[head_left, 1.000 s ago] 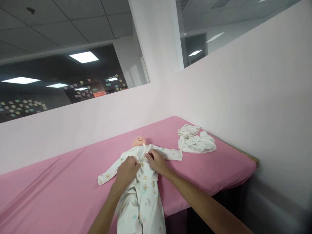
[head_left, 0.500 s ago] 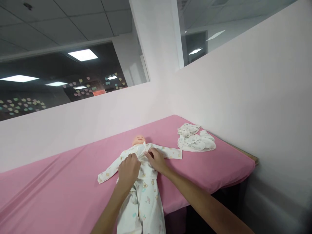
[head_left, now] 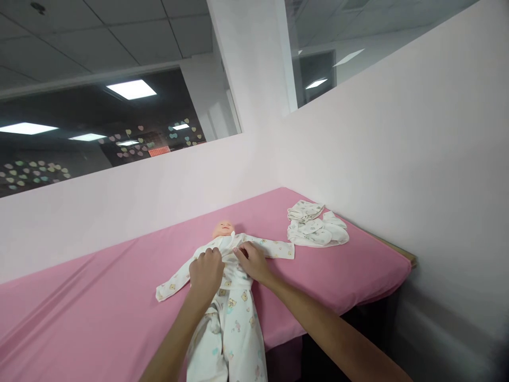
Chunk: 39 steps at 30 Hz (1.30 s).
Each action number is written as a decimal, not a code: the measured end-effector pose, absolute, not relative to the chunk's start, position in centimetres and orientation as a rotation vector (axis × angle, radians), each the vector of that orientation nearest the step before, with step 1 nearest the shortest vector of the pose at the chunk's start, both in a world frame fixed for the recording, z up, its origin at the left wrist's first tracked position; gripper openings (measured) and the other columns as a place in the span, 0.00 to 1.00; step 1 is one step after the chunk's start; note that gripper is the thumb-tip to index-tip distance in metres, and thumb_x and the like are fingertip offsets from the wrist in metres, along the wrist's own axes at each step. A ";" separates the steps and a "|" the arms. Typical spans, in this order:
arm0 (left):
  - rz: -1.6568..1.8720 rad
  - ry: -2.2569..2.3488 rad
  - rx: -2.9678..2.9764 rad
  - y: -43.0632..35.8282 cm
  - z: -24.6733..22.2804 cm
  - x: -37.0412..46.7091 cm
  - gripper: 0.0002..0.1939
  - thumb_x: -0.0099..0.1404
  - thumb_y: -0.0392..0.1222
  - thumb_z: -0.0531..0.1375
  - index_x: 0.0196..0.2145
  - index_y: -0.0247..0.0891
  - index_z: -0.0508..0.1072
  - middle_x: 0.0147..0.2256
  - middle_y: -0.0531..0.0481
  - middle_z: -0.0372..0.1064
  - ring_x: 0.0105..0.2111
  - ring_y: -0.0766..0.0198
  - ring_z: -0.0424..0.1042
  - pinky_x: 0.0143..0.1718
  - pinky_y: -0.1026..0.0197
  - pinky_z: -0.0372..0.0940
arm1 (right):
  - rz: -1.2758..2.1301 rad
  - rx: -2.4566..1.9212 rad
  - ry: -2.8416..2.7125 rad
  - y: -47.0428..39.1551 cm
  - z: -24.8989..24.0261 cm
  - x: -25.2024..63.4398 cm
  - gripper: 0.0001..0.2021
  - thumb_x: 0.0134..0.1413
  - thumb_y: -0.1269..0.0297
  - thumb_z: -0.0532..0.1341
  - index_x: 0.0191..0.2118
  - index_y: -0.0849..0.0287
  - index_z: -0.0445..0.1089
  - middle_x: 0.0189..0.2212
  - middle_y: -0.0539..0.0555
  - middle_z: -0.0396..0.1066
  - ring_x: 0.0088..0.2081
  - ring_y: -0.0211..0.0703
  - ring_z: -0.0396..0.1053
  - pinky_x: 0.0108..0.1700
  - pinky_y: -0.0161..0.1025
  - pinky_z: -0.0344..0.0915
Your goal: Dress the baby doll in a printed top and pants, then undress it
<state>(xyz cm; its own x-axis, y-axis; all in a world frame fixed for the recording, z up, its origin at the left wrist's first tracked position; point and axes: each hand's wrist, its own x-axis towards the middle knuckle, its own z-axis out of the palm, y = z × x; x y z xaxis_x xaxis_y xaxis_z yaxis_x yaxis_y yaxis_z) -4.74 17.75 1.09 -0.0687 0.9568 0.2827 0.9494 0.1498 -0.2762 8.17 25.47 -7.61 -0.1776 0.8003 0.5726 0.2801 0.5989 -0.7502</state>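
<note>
A baby doll [head_left: 224, 228] lies on its back, its head toward the wall. It wears a white long-sleeved baby top [head_left: 274, 248] with small printed bears, sleeves spread to both sides. Matching baby trousers [head_left: 240, 323] cover its legs and run out of view at the bottom. My left hand [head_left: 206, 269] is closed at the chest, knuckles up, gripping the front of the top; its fingertips are hidden. Just beside it my right hand [head_left: 251, 261] pinches the top's front between thumb and fingers. A small white tie or fold stands up near the collar.
The doll lies on a pink-covered table [head_left: 99, 307] set against two white walls. Folded white printed baby clothes [head_left: 318, 228] lie in a pile to the right of the doll, near the right wall. The table's front edge drops off at the lower right.
The whole view has shifted slightly, with the doll a little further left. Both hands stay at the chest of the top, drawn slightly further apart.
</note>
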 end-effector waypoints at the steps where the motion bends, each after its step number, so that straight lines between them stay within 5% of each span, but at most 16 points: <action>1: 0.055 -2.019 -1.843 17.8 1.3 -4.6 0.07 0.68 0.35 0.50 0.39 0.33 0.67 0.39 0.40 0.71 0.40 0.53 0.73 0.32 0.60 0.61 | 0.598 -0.892 -1.738 25.5 -7.6 8.2 0.18 0.63 0.50 0.52 0.28 0.58 0.59 0.29 0.48 0.65 0.32 0.37 0.63 0.34 0.34 0.56; 9: 0.108 -1.946 -1.989 17.6 2.3 -4.0 0.10 0.66 0.30 0.50 0.39 0.30 0.70 0.39 0.38 0.71 0.42 0.47 0.72 0.36 0.54 0.62 | 0.637 -0.881 -1.722 25.5 -7.6 8.1 0.17 0.62 0.51 0.53 0.28 0.58 0.60 0.27 0.48 0.65 0.32 0.39 0.62 0.35 0.35 0.55; 13: 0.043 -1.949 -2.113 17.8 2.2 -4.1 0.11 0.67 0.33 0.47 0.36 0.33 0.69 0.37 0.42 0.71 0.39 0.54 0.72 0.35 0.58 0.61 | 0.681 -0.867 -1.689 25.4 -7.6 8.0 0.17 0.61 0.50 0.54 0.28 0.58 0.61 0.28 0.48 0.65 0.32 0.38 0.62 0.36 0.35 0.55; 17: -0.342 -1.934 -2.397 18.2 1.6 -3.5 0.11 0.69 0.40 0.46 0.32 0.39 0.64 0.34 0.51 0.69 0.34 0.64 0.68 0.35 0.63 0.61 | 0.761 -0.850 -1.621 25.5 -7.1 8.1 0.20 0.62 0.49 0.51 0.26 0.58 0.59 0.26 0.48 0.63 0.31 0.38 0.61 0.35 0.35 0.55; 23: -0.814 -1.886 -2.739 18.0 0.7 -2.8 0.08 0.65 0.40 0.49 0.36 0.40 0.67 0.36 0.51 0.70 0.36 0.62 0.68 0.37 0.61 0.62 | 0.944 -0.786 -1.526 26.1 -6.2 8.9 0.17 0.57 0.53 0.53 0.23 0.58 0.57 0.22 0.46 0.59 0.27 0.36 0.58 0.31 0.33 0.57; 29: -0.716 -2.001 -2.333 18.6 0.5 -6.0 0.12 0.66 0.45 0.52 0.43 0.39 0.68 0.45 0.46 0.69 0.47 0.56 0.67 0.47 0.56 0.60 | 0.959 -0.924 -1.283 27.4 -6.5 9.4 0.11 0.49 0.58 0.54 0.23 0.58 0.59 0.21 0.46 0.59 0.26 0.36 0.57 0.29 0.33 0.55; 39: -0.253 -2.180 -1.920 20.3 0.5 -6.1 0.18 0.70 0.50 0.47 0.48 0.34 0.64 0.46 0.39 0.68 0.47 0.51 0.69 0.41 0.56 0.62 | 0.828 -1.201 -0.898 31.3 -7.2 13.7 0.11 0.57 0.62 0.58 0.27 0.61 0.63 0.24 0.47 0.61 0.26 0.34 0.59 0.30 0.33 0.57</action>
<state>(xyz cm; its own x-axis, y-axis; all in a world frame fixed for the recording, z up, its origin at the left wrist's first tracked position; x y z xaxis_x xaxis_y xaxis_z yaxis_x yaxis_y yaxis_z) -6.11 20.27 0.47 -0.1183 0.9527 0.2801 0.9915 0.1288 -0.0191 13.68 31.29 -7.17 0.4197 0.8980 0.1320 -0.0591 0.1722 -0.9833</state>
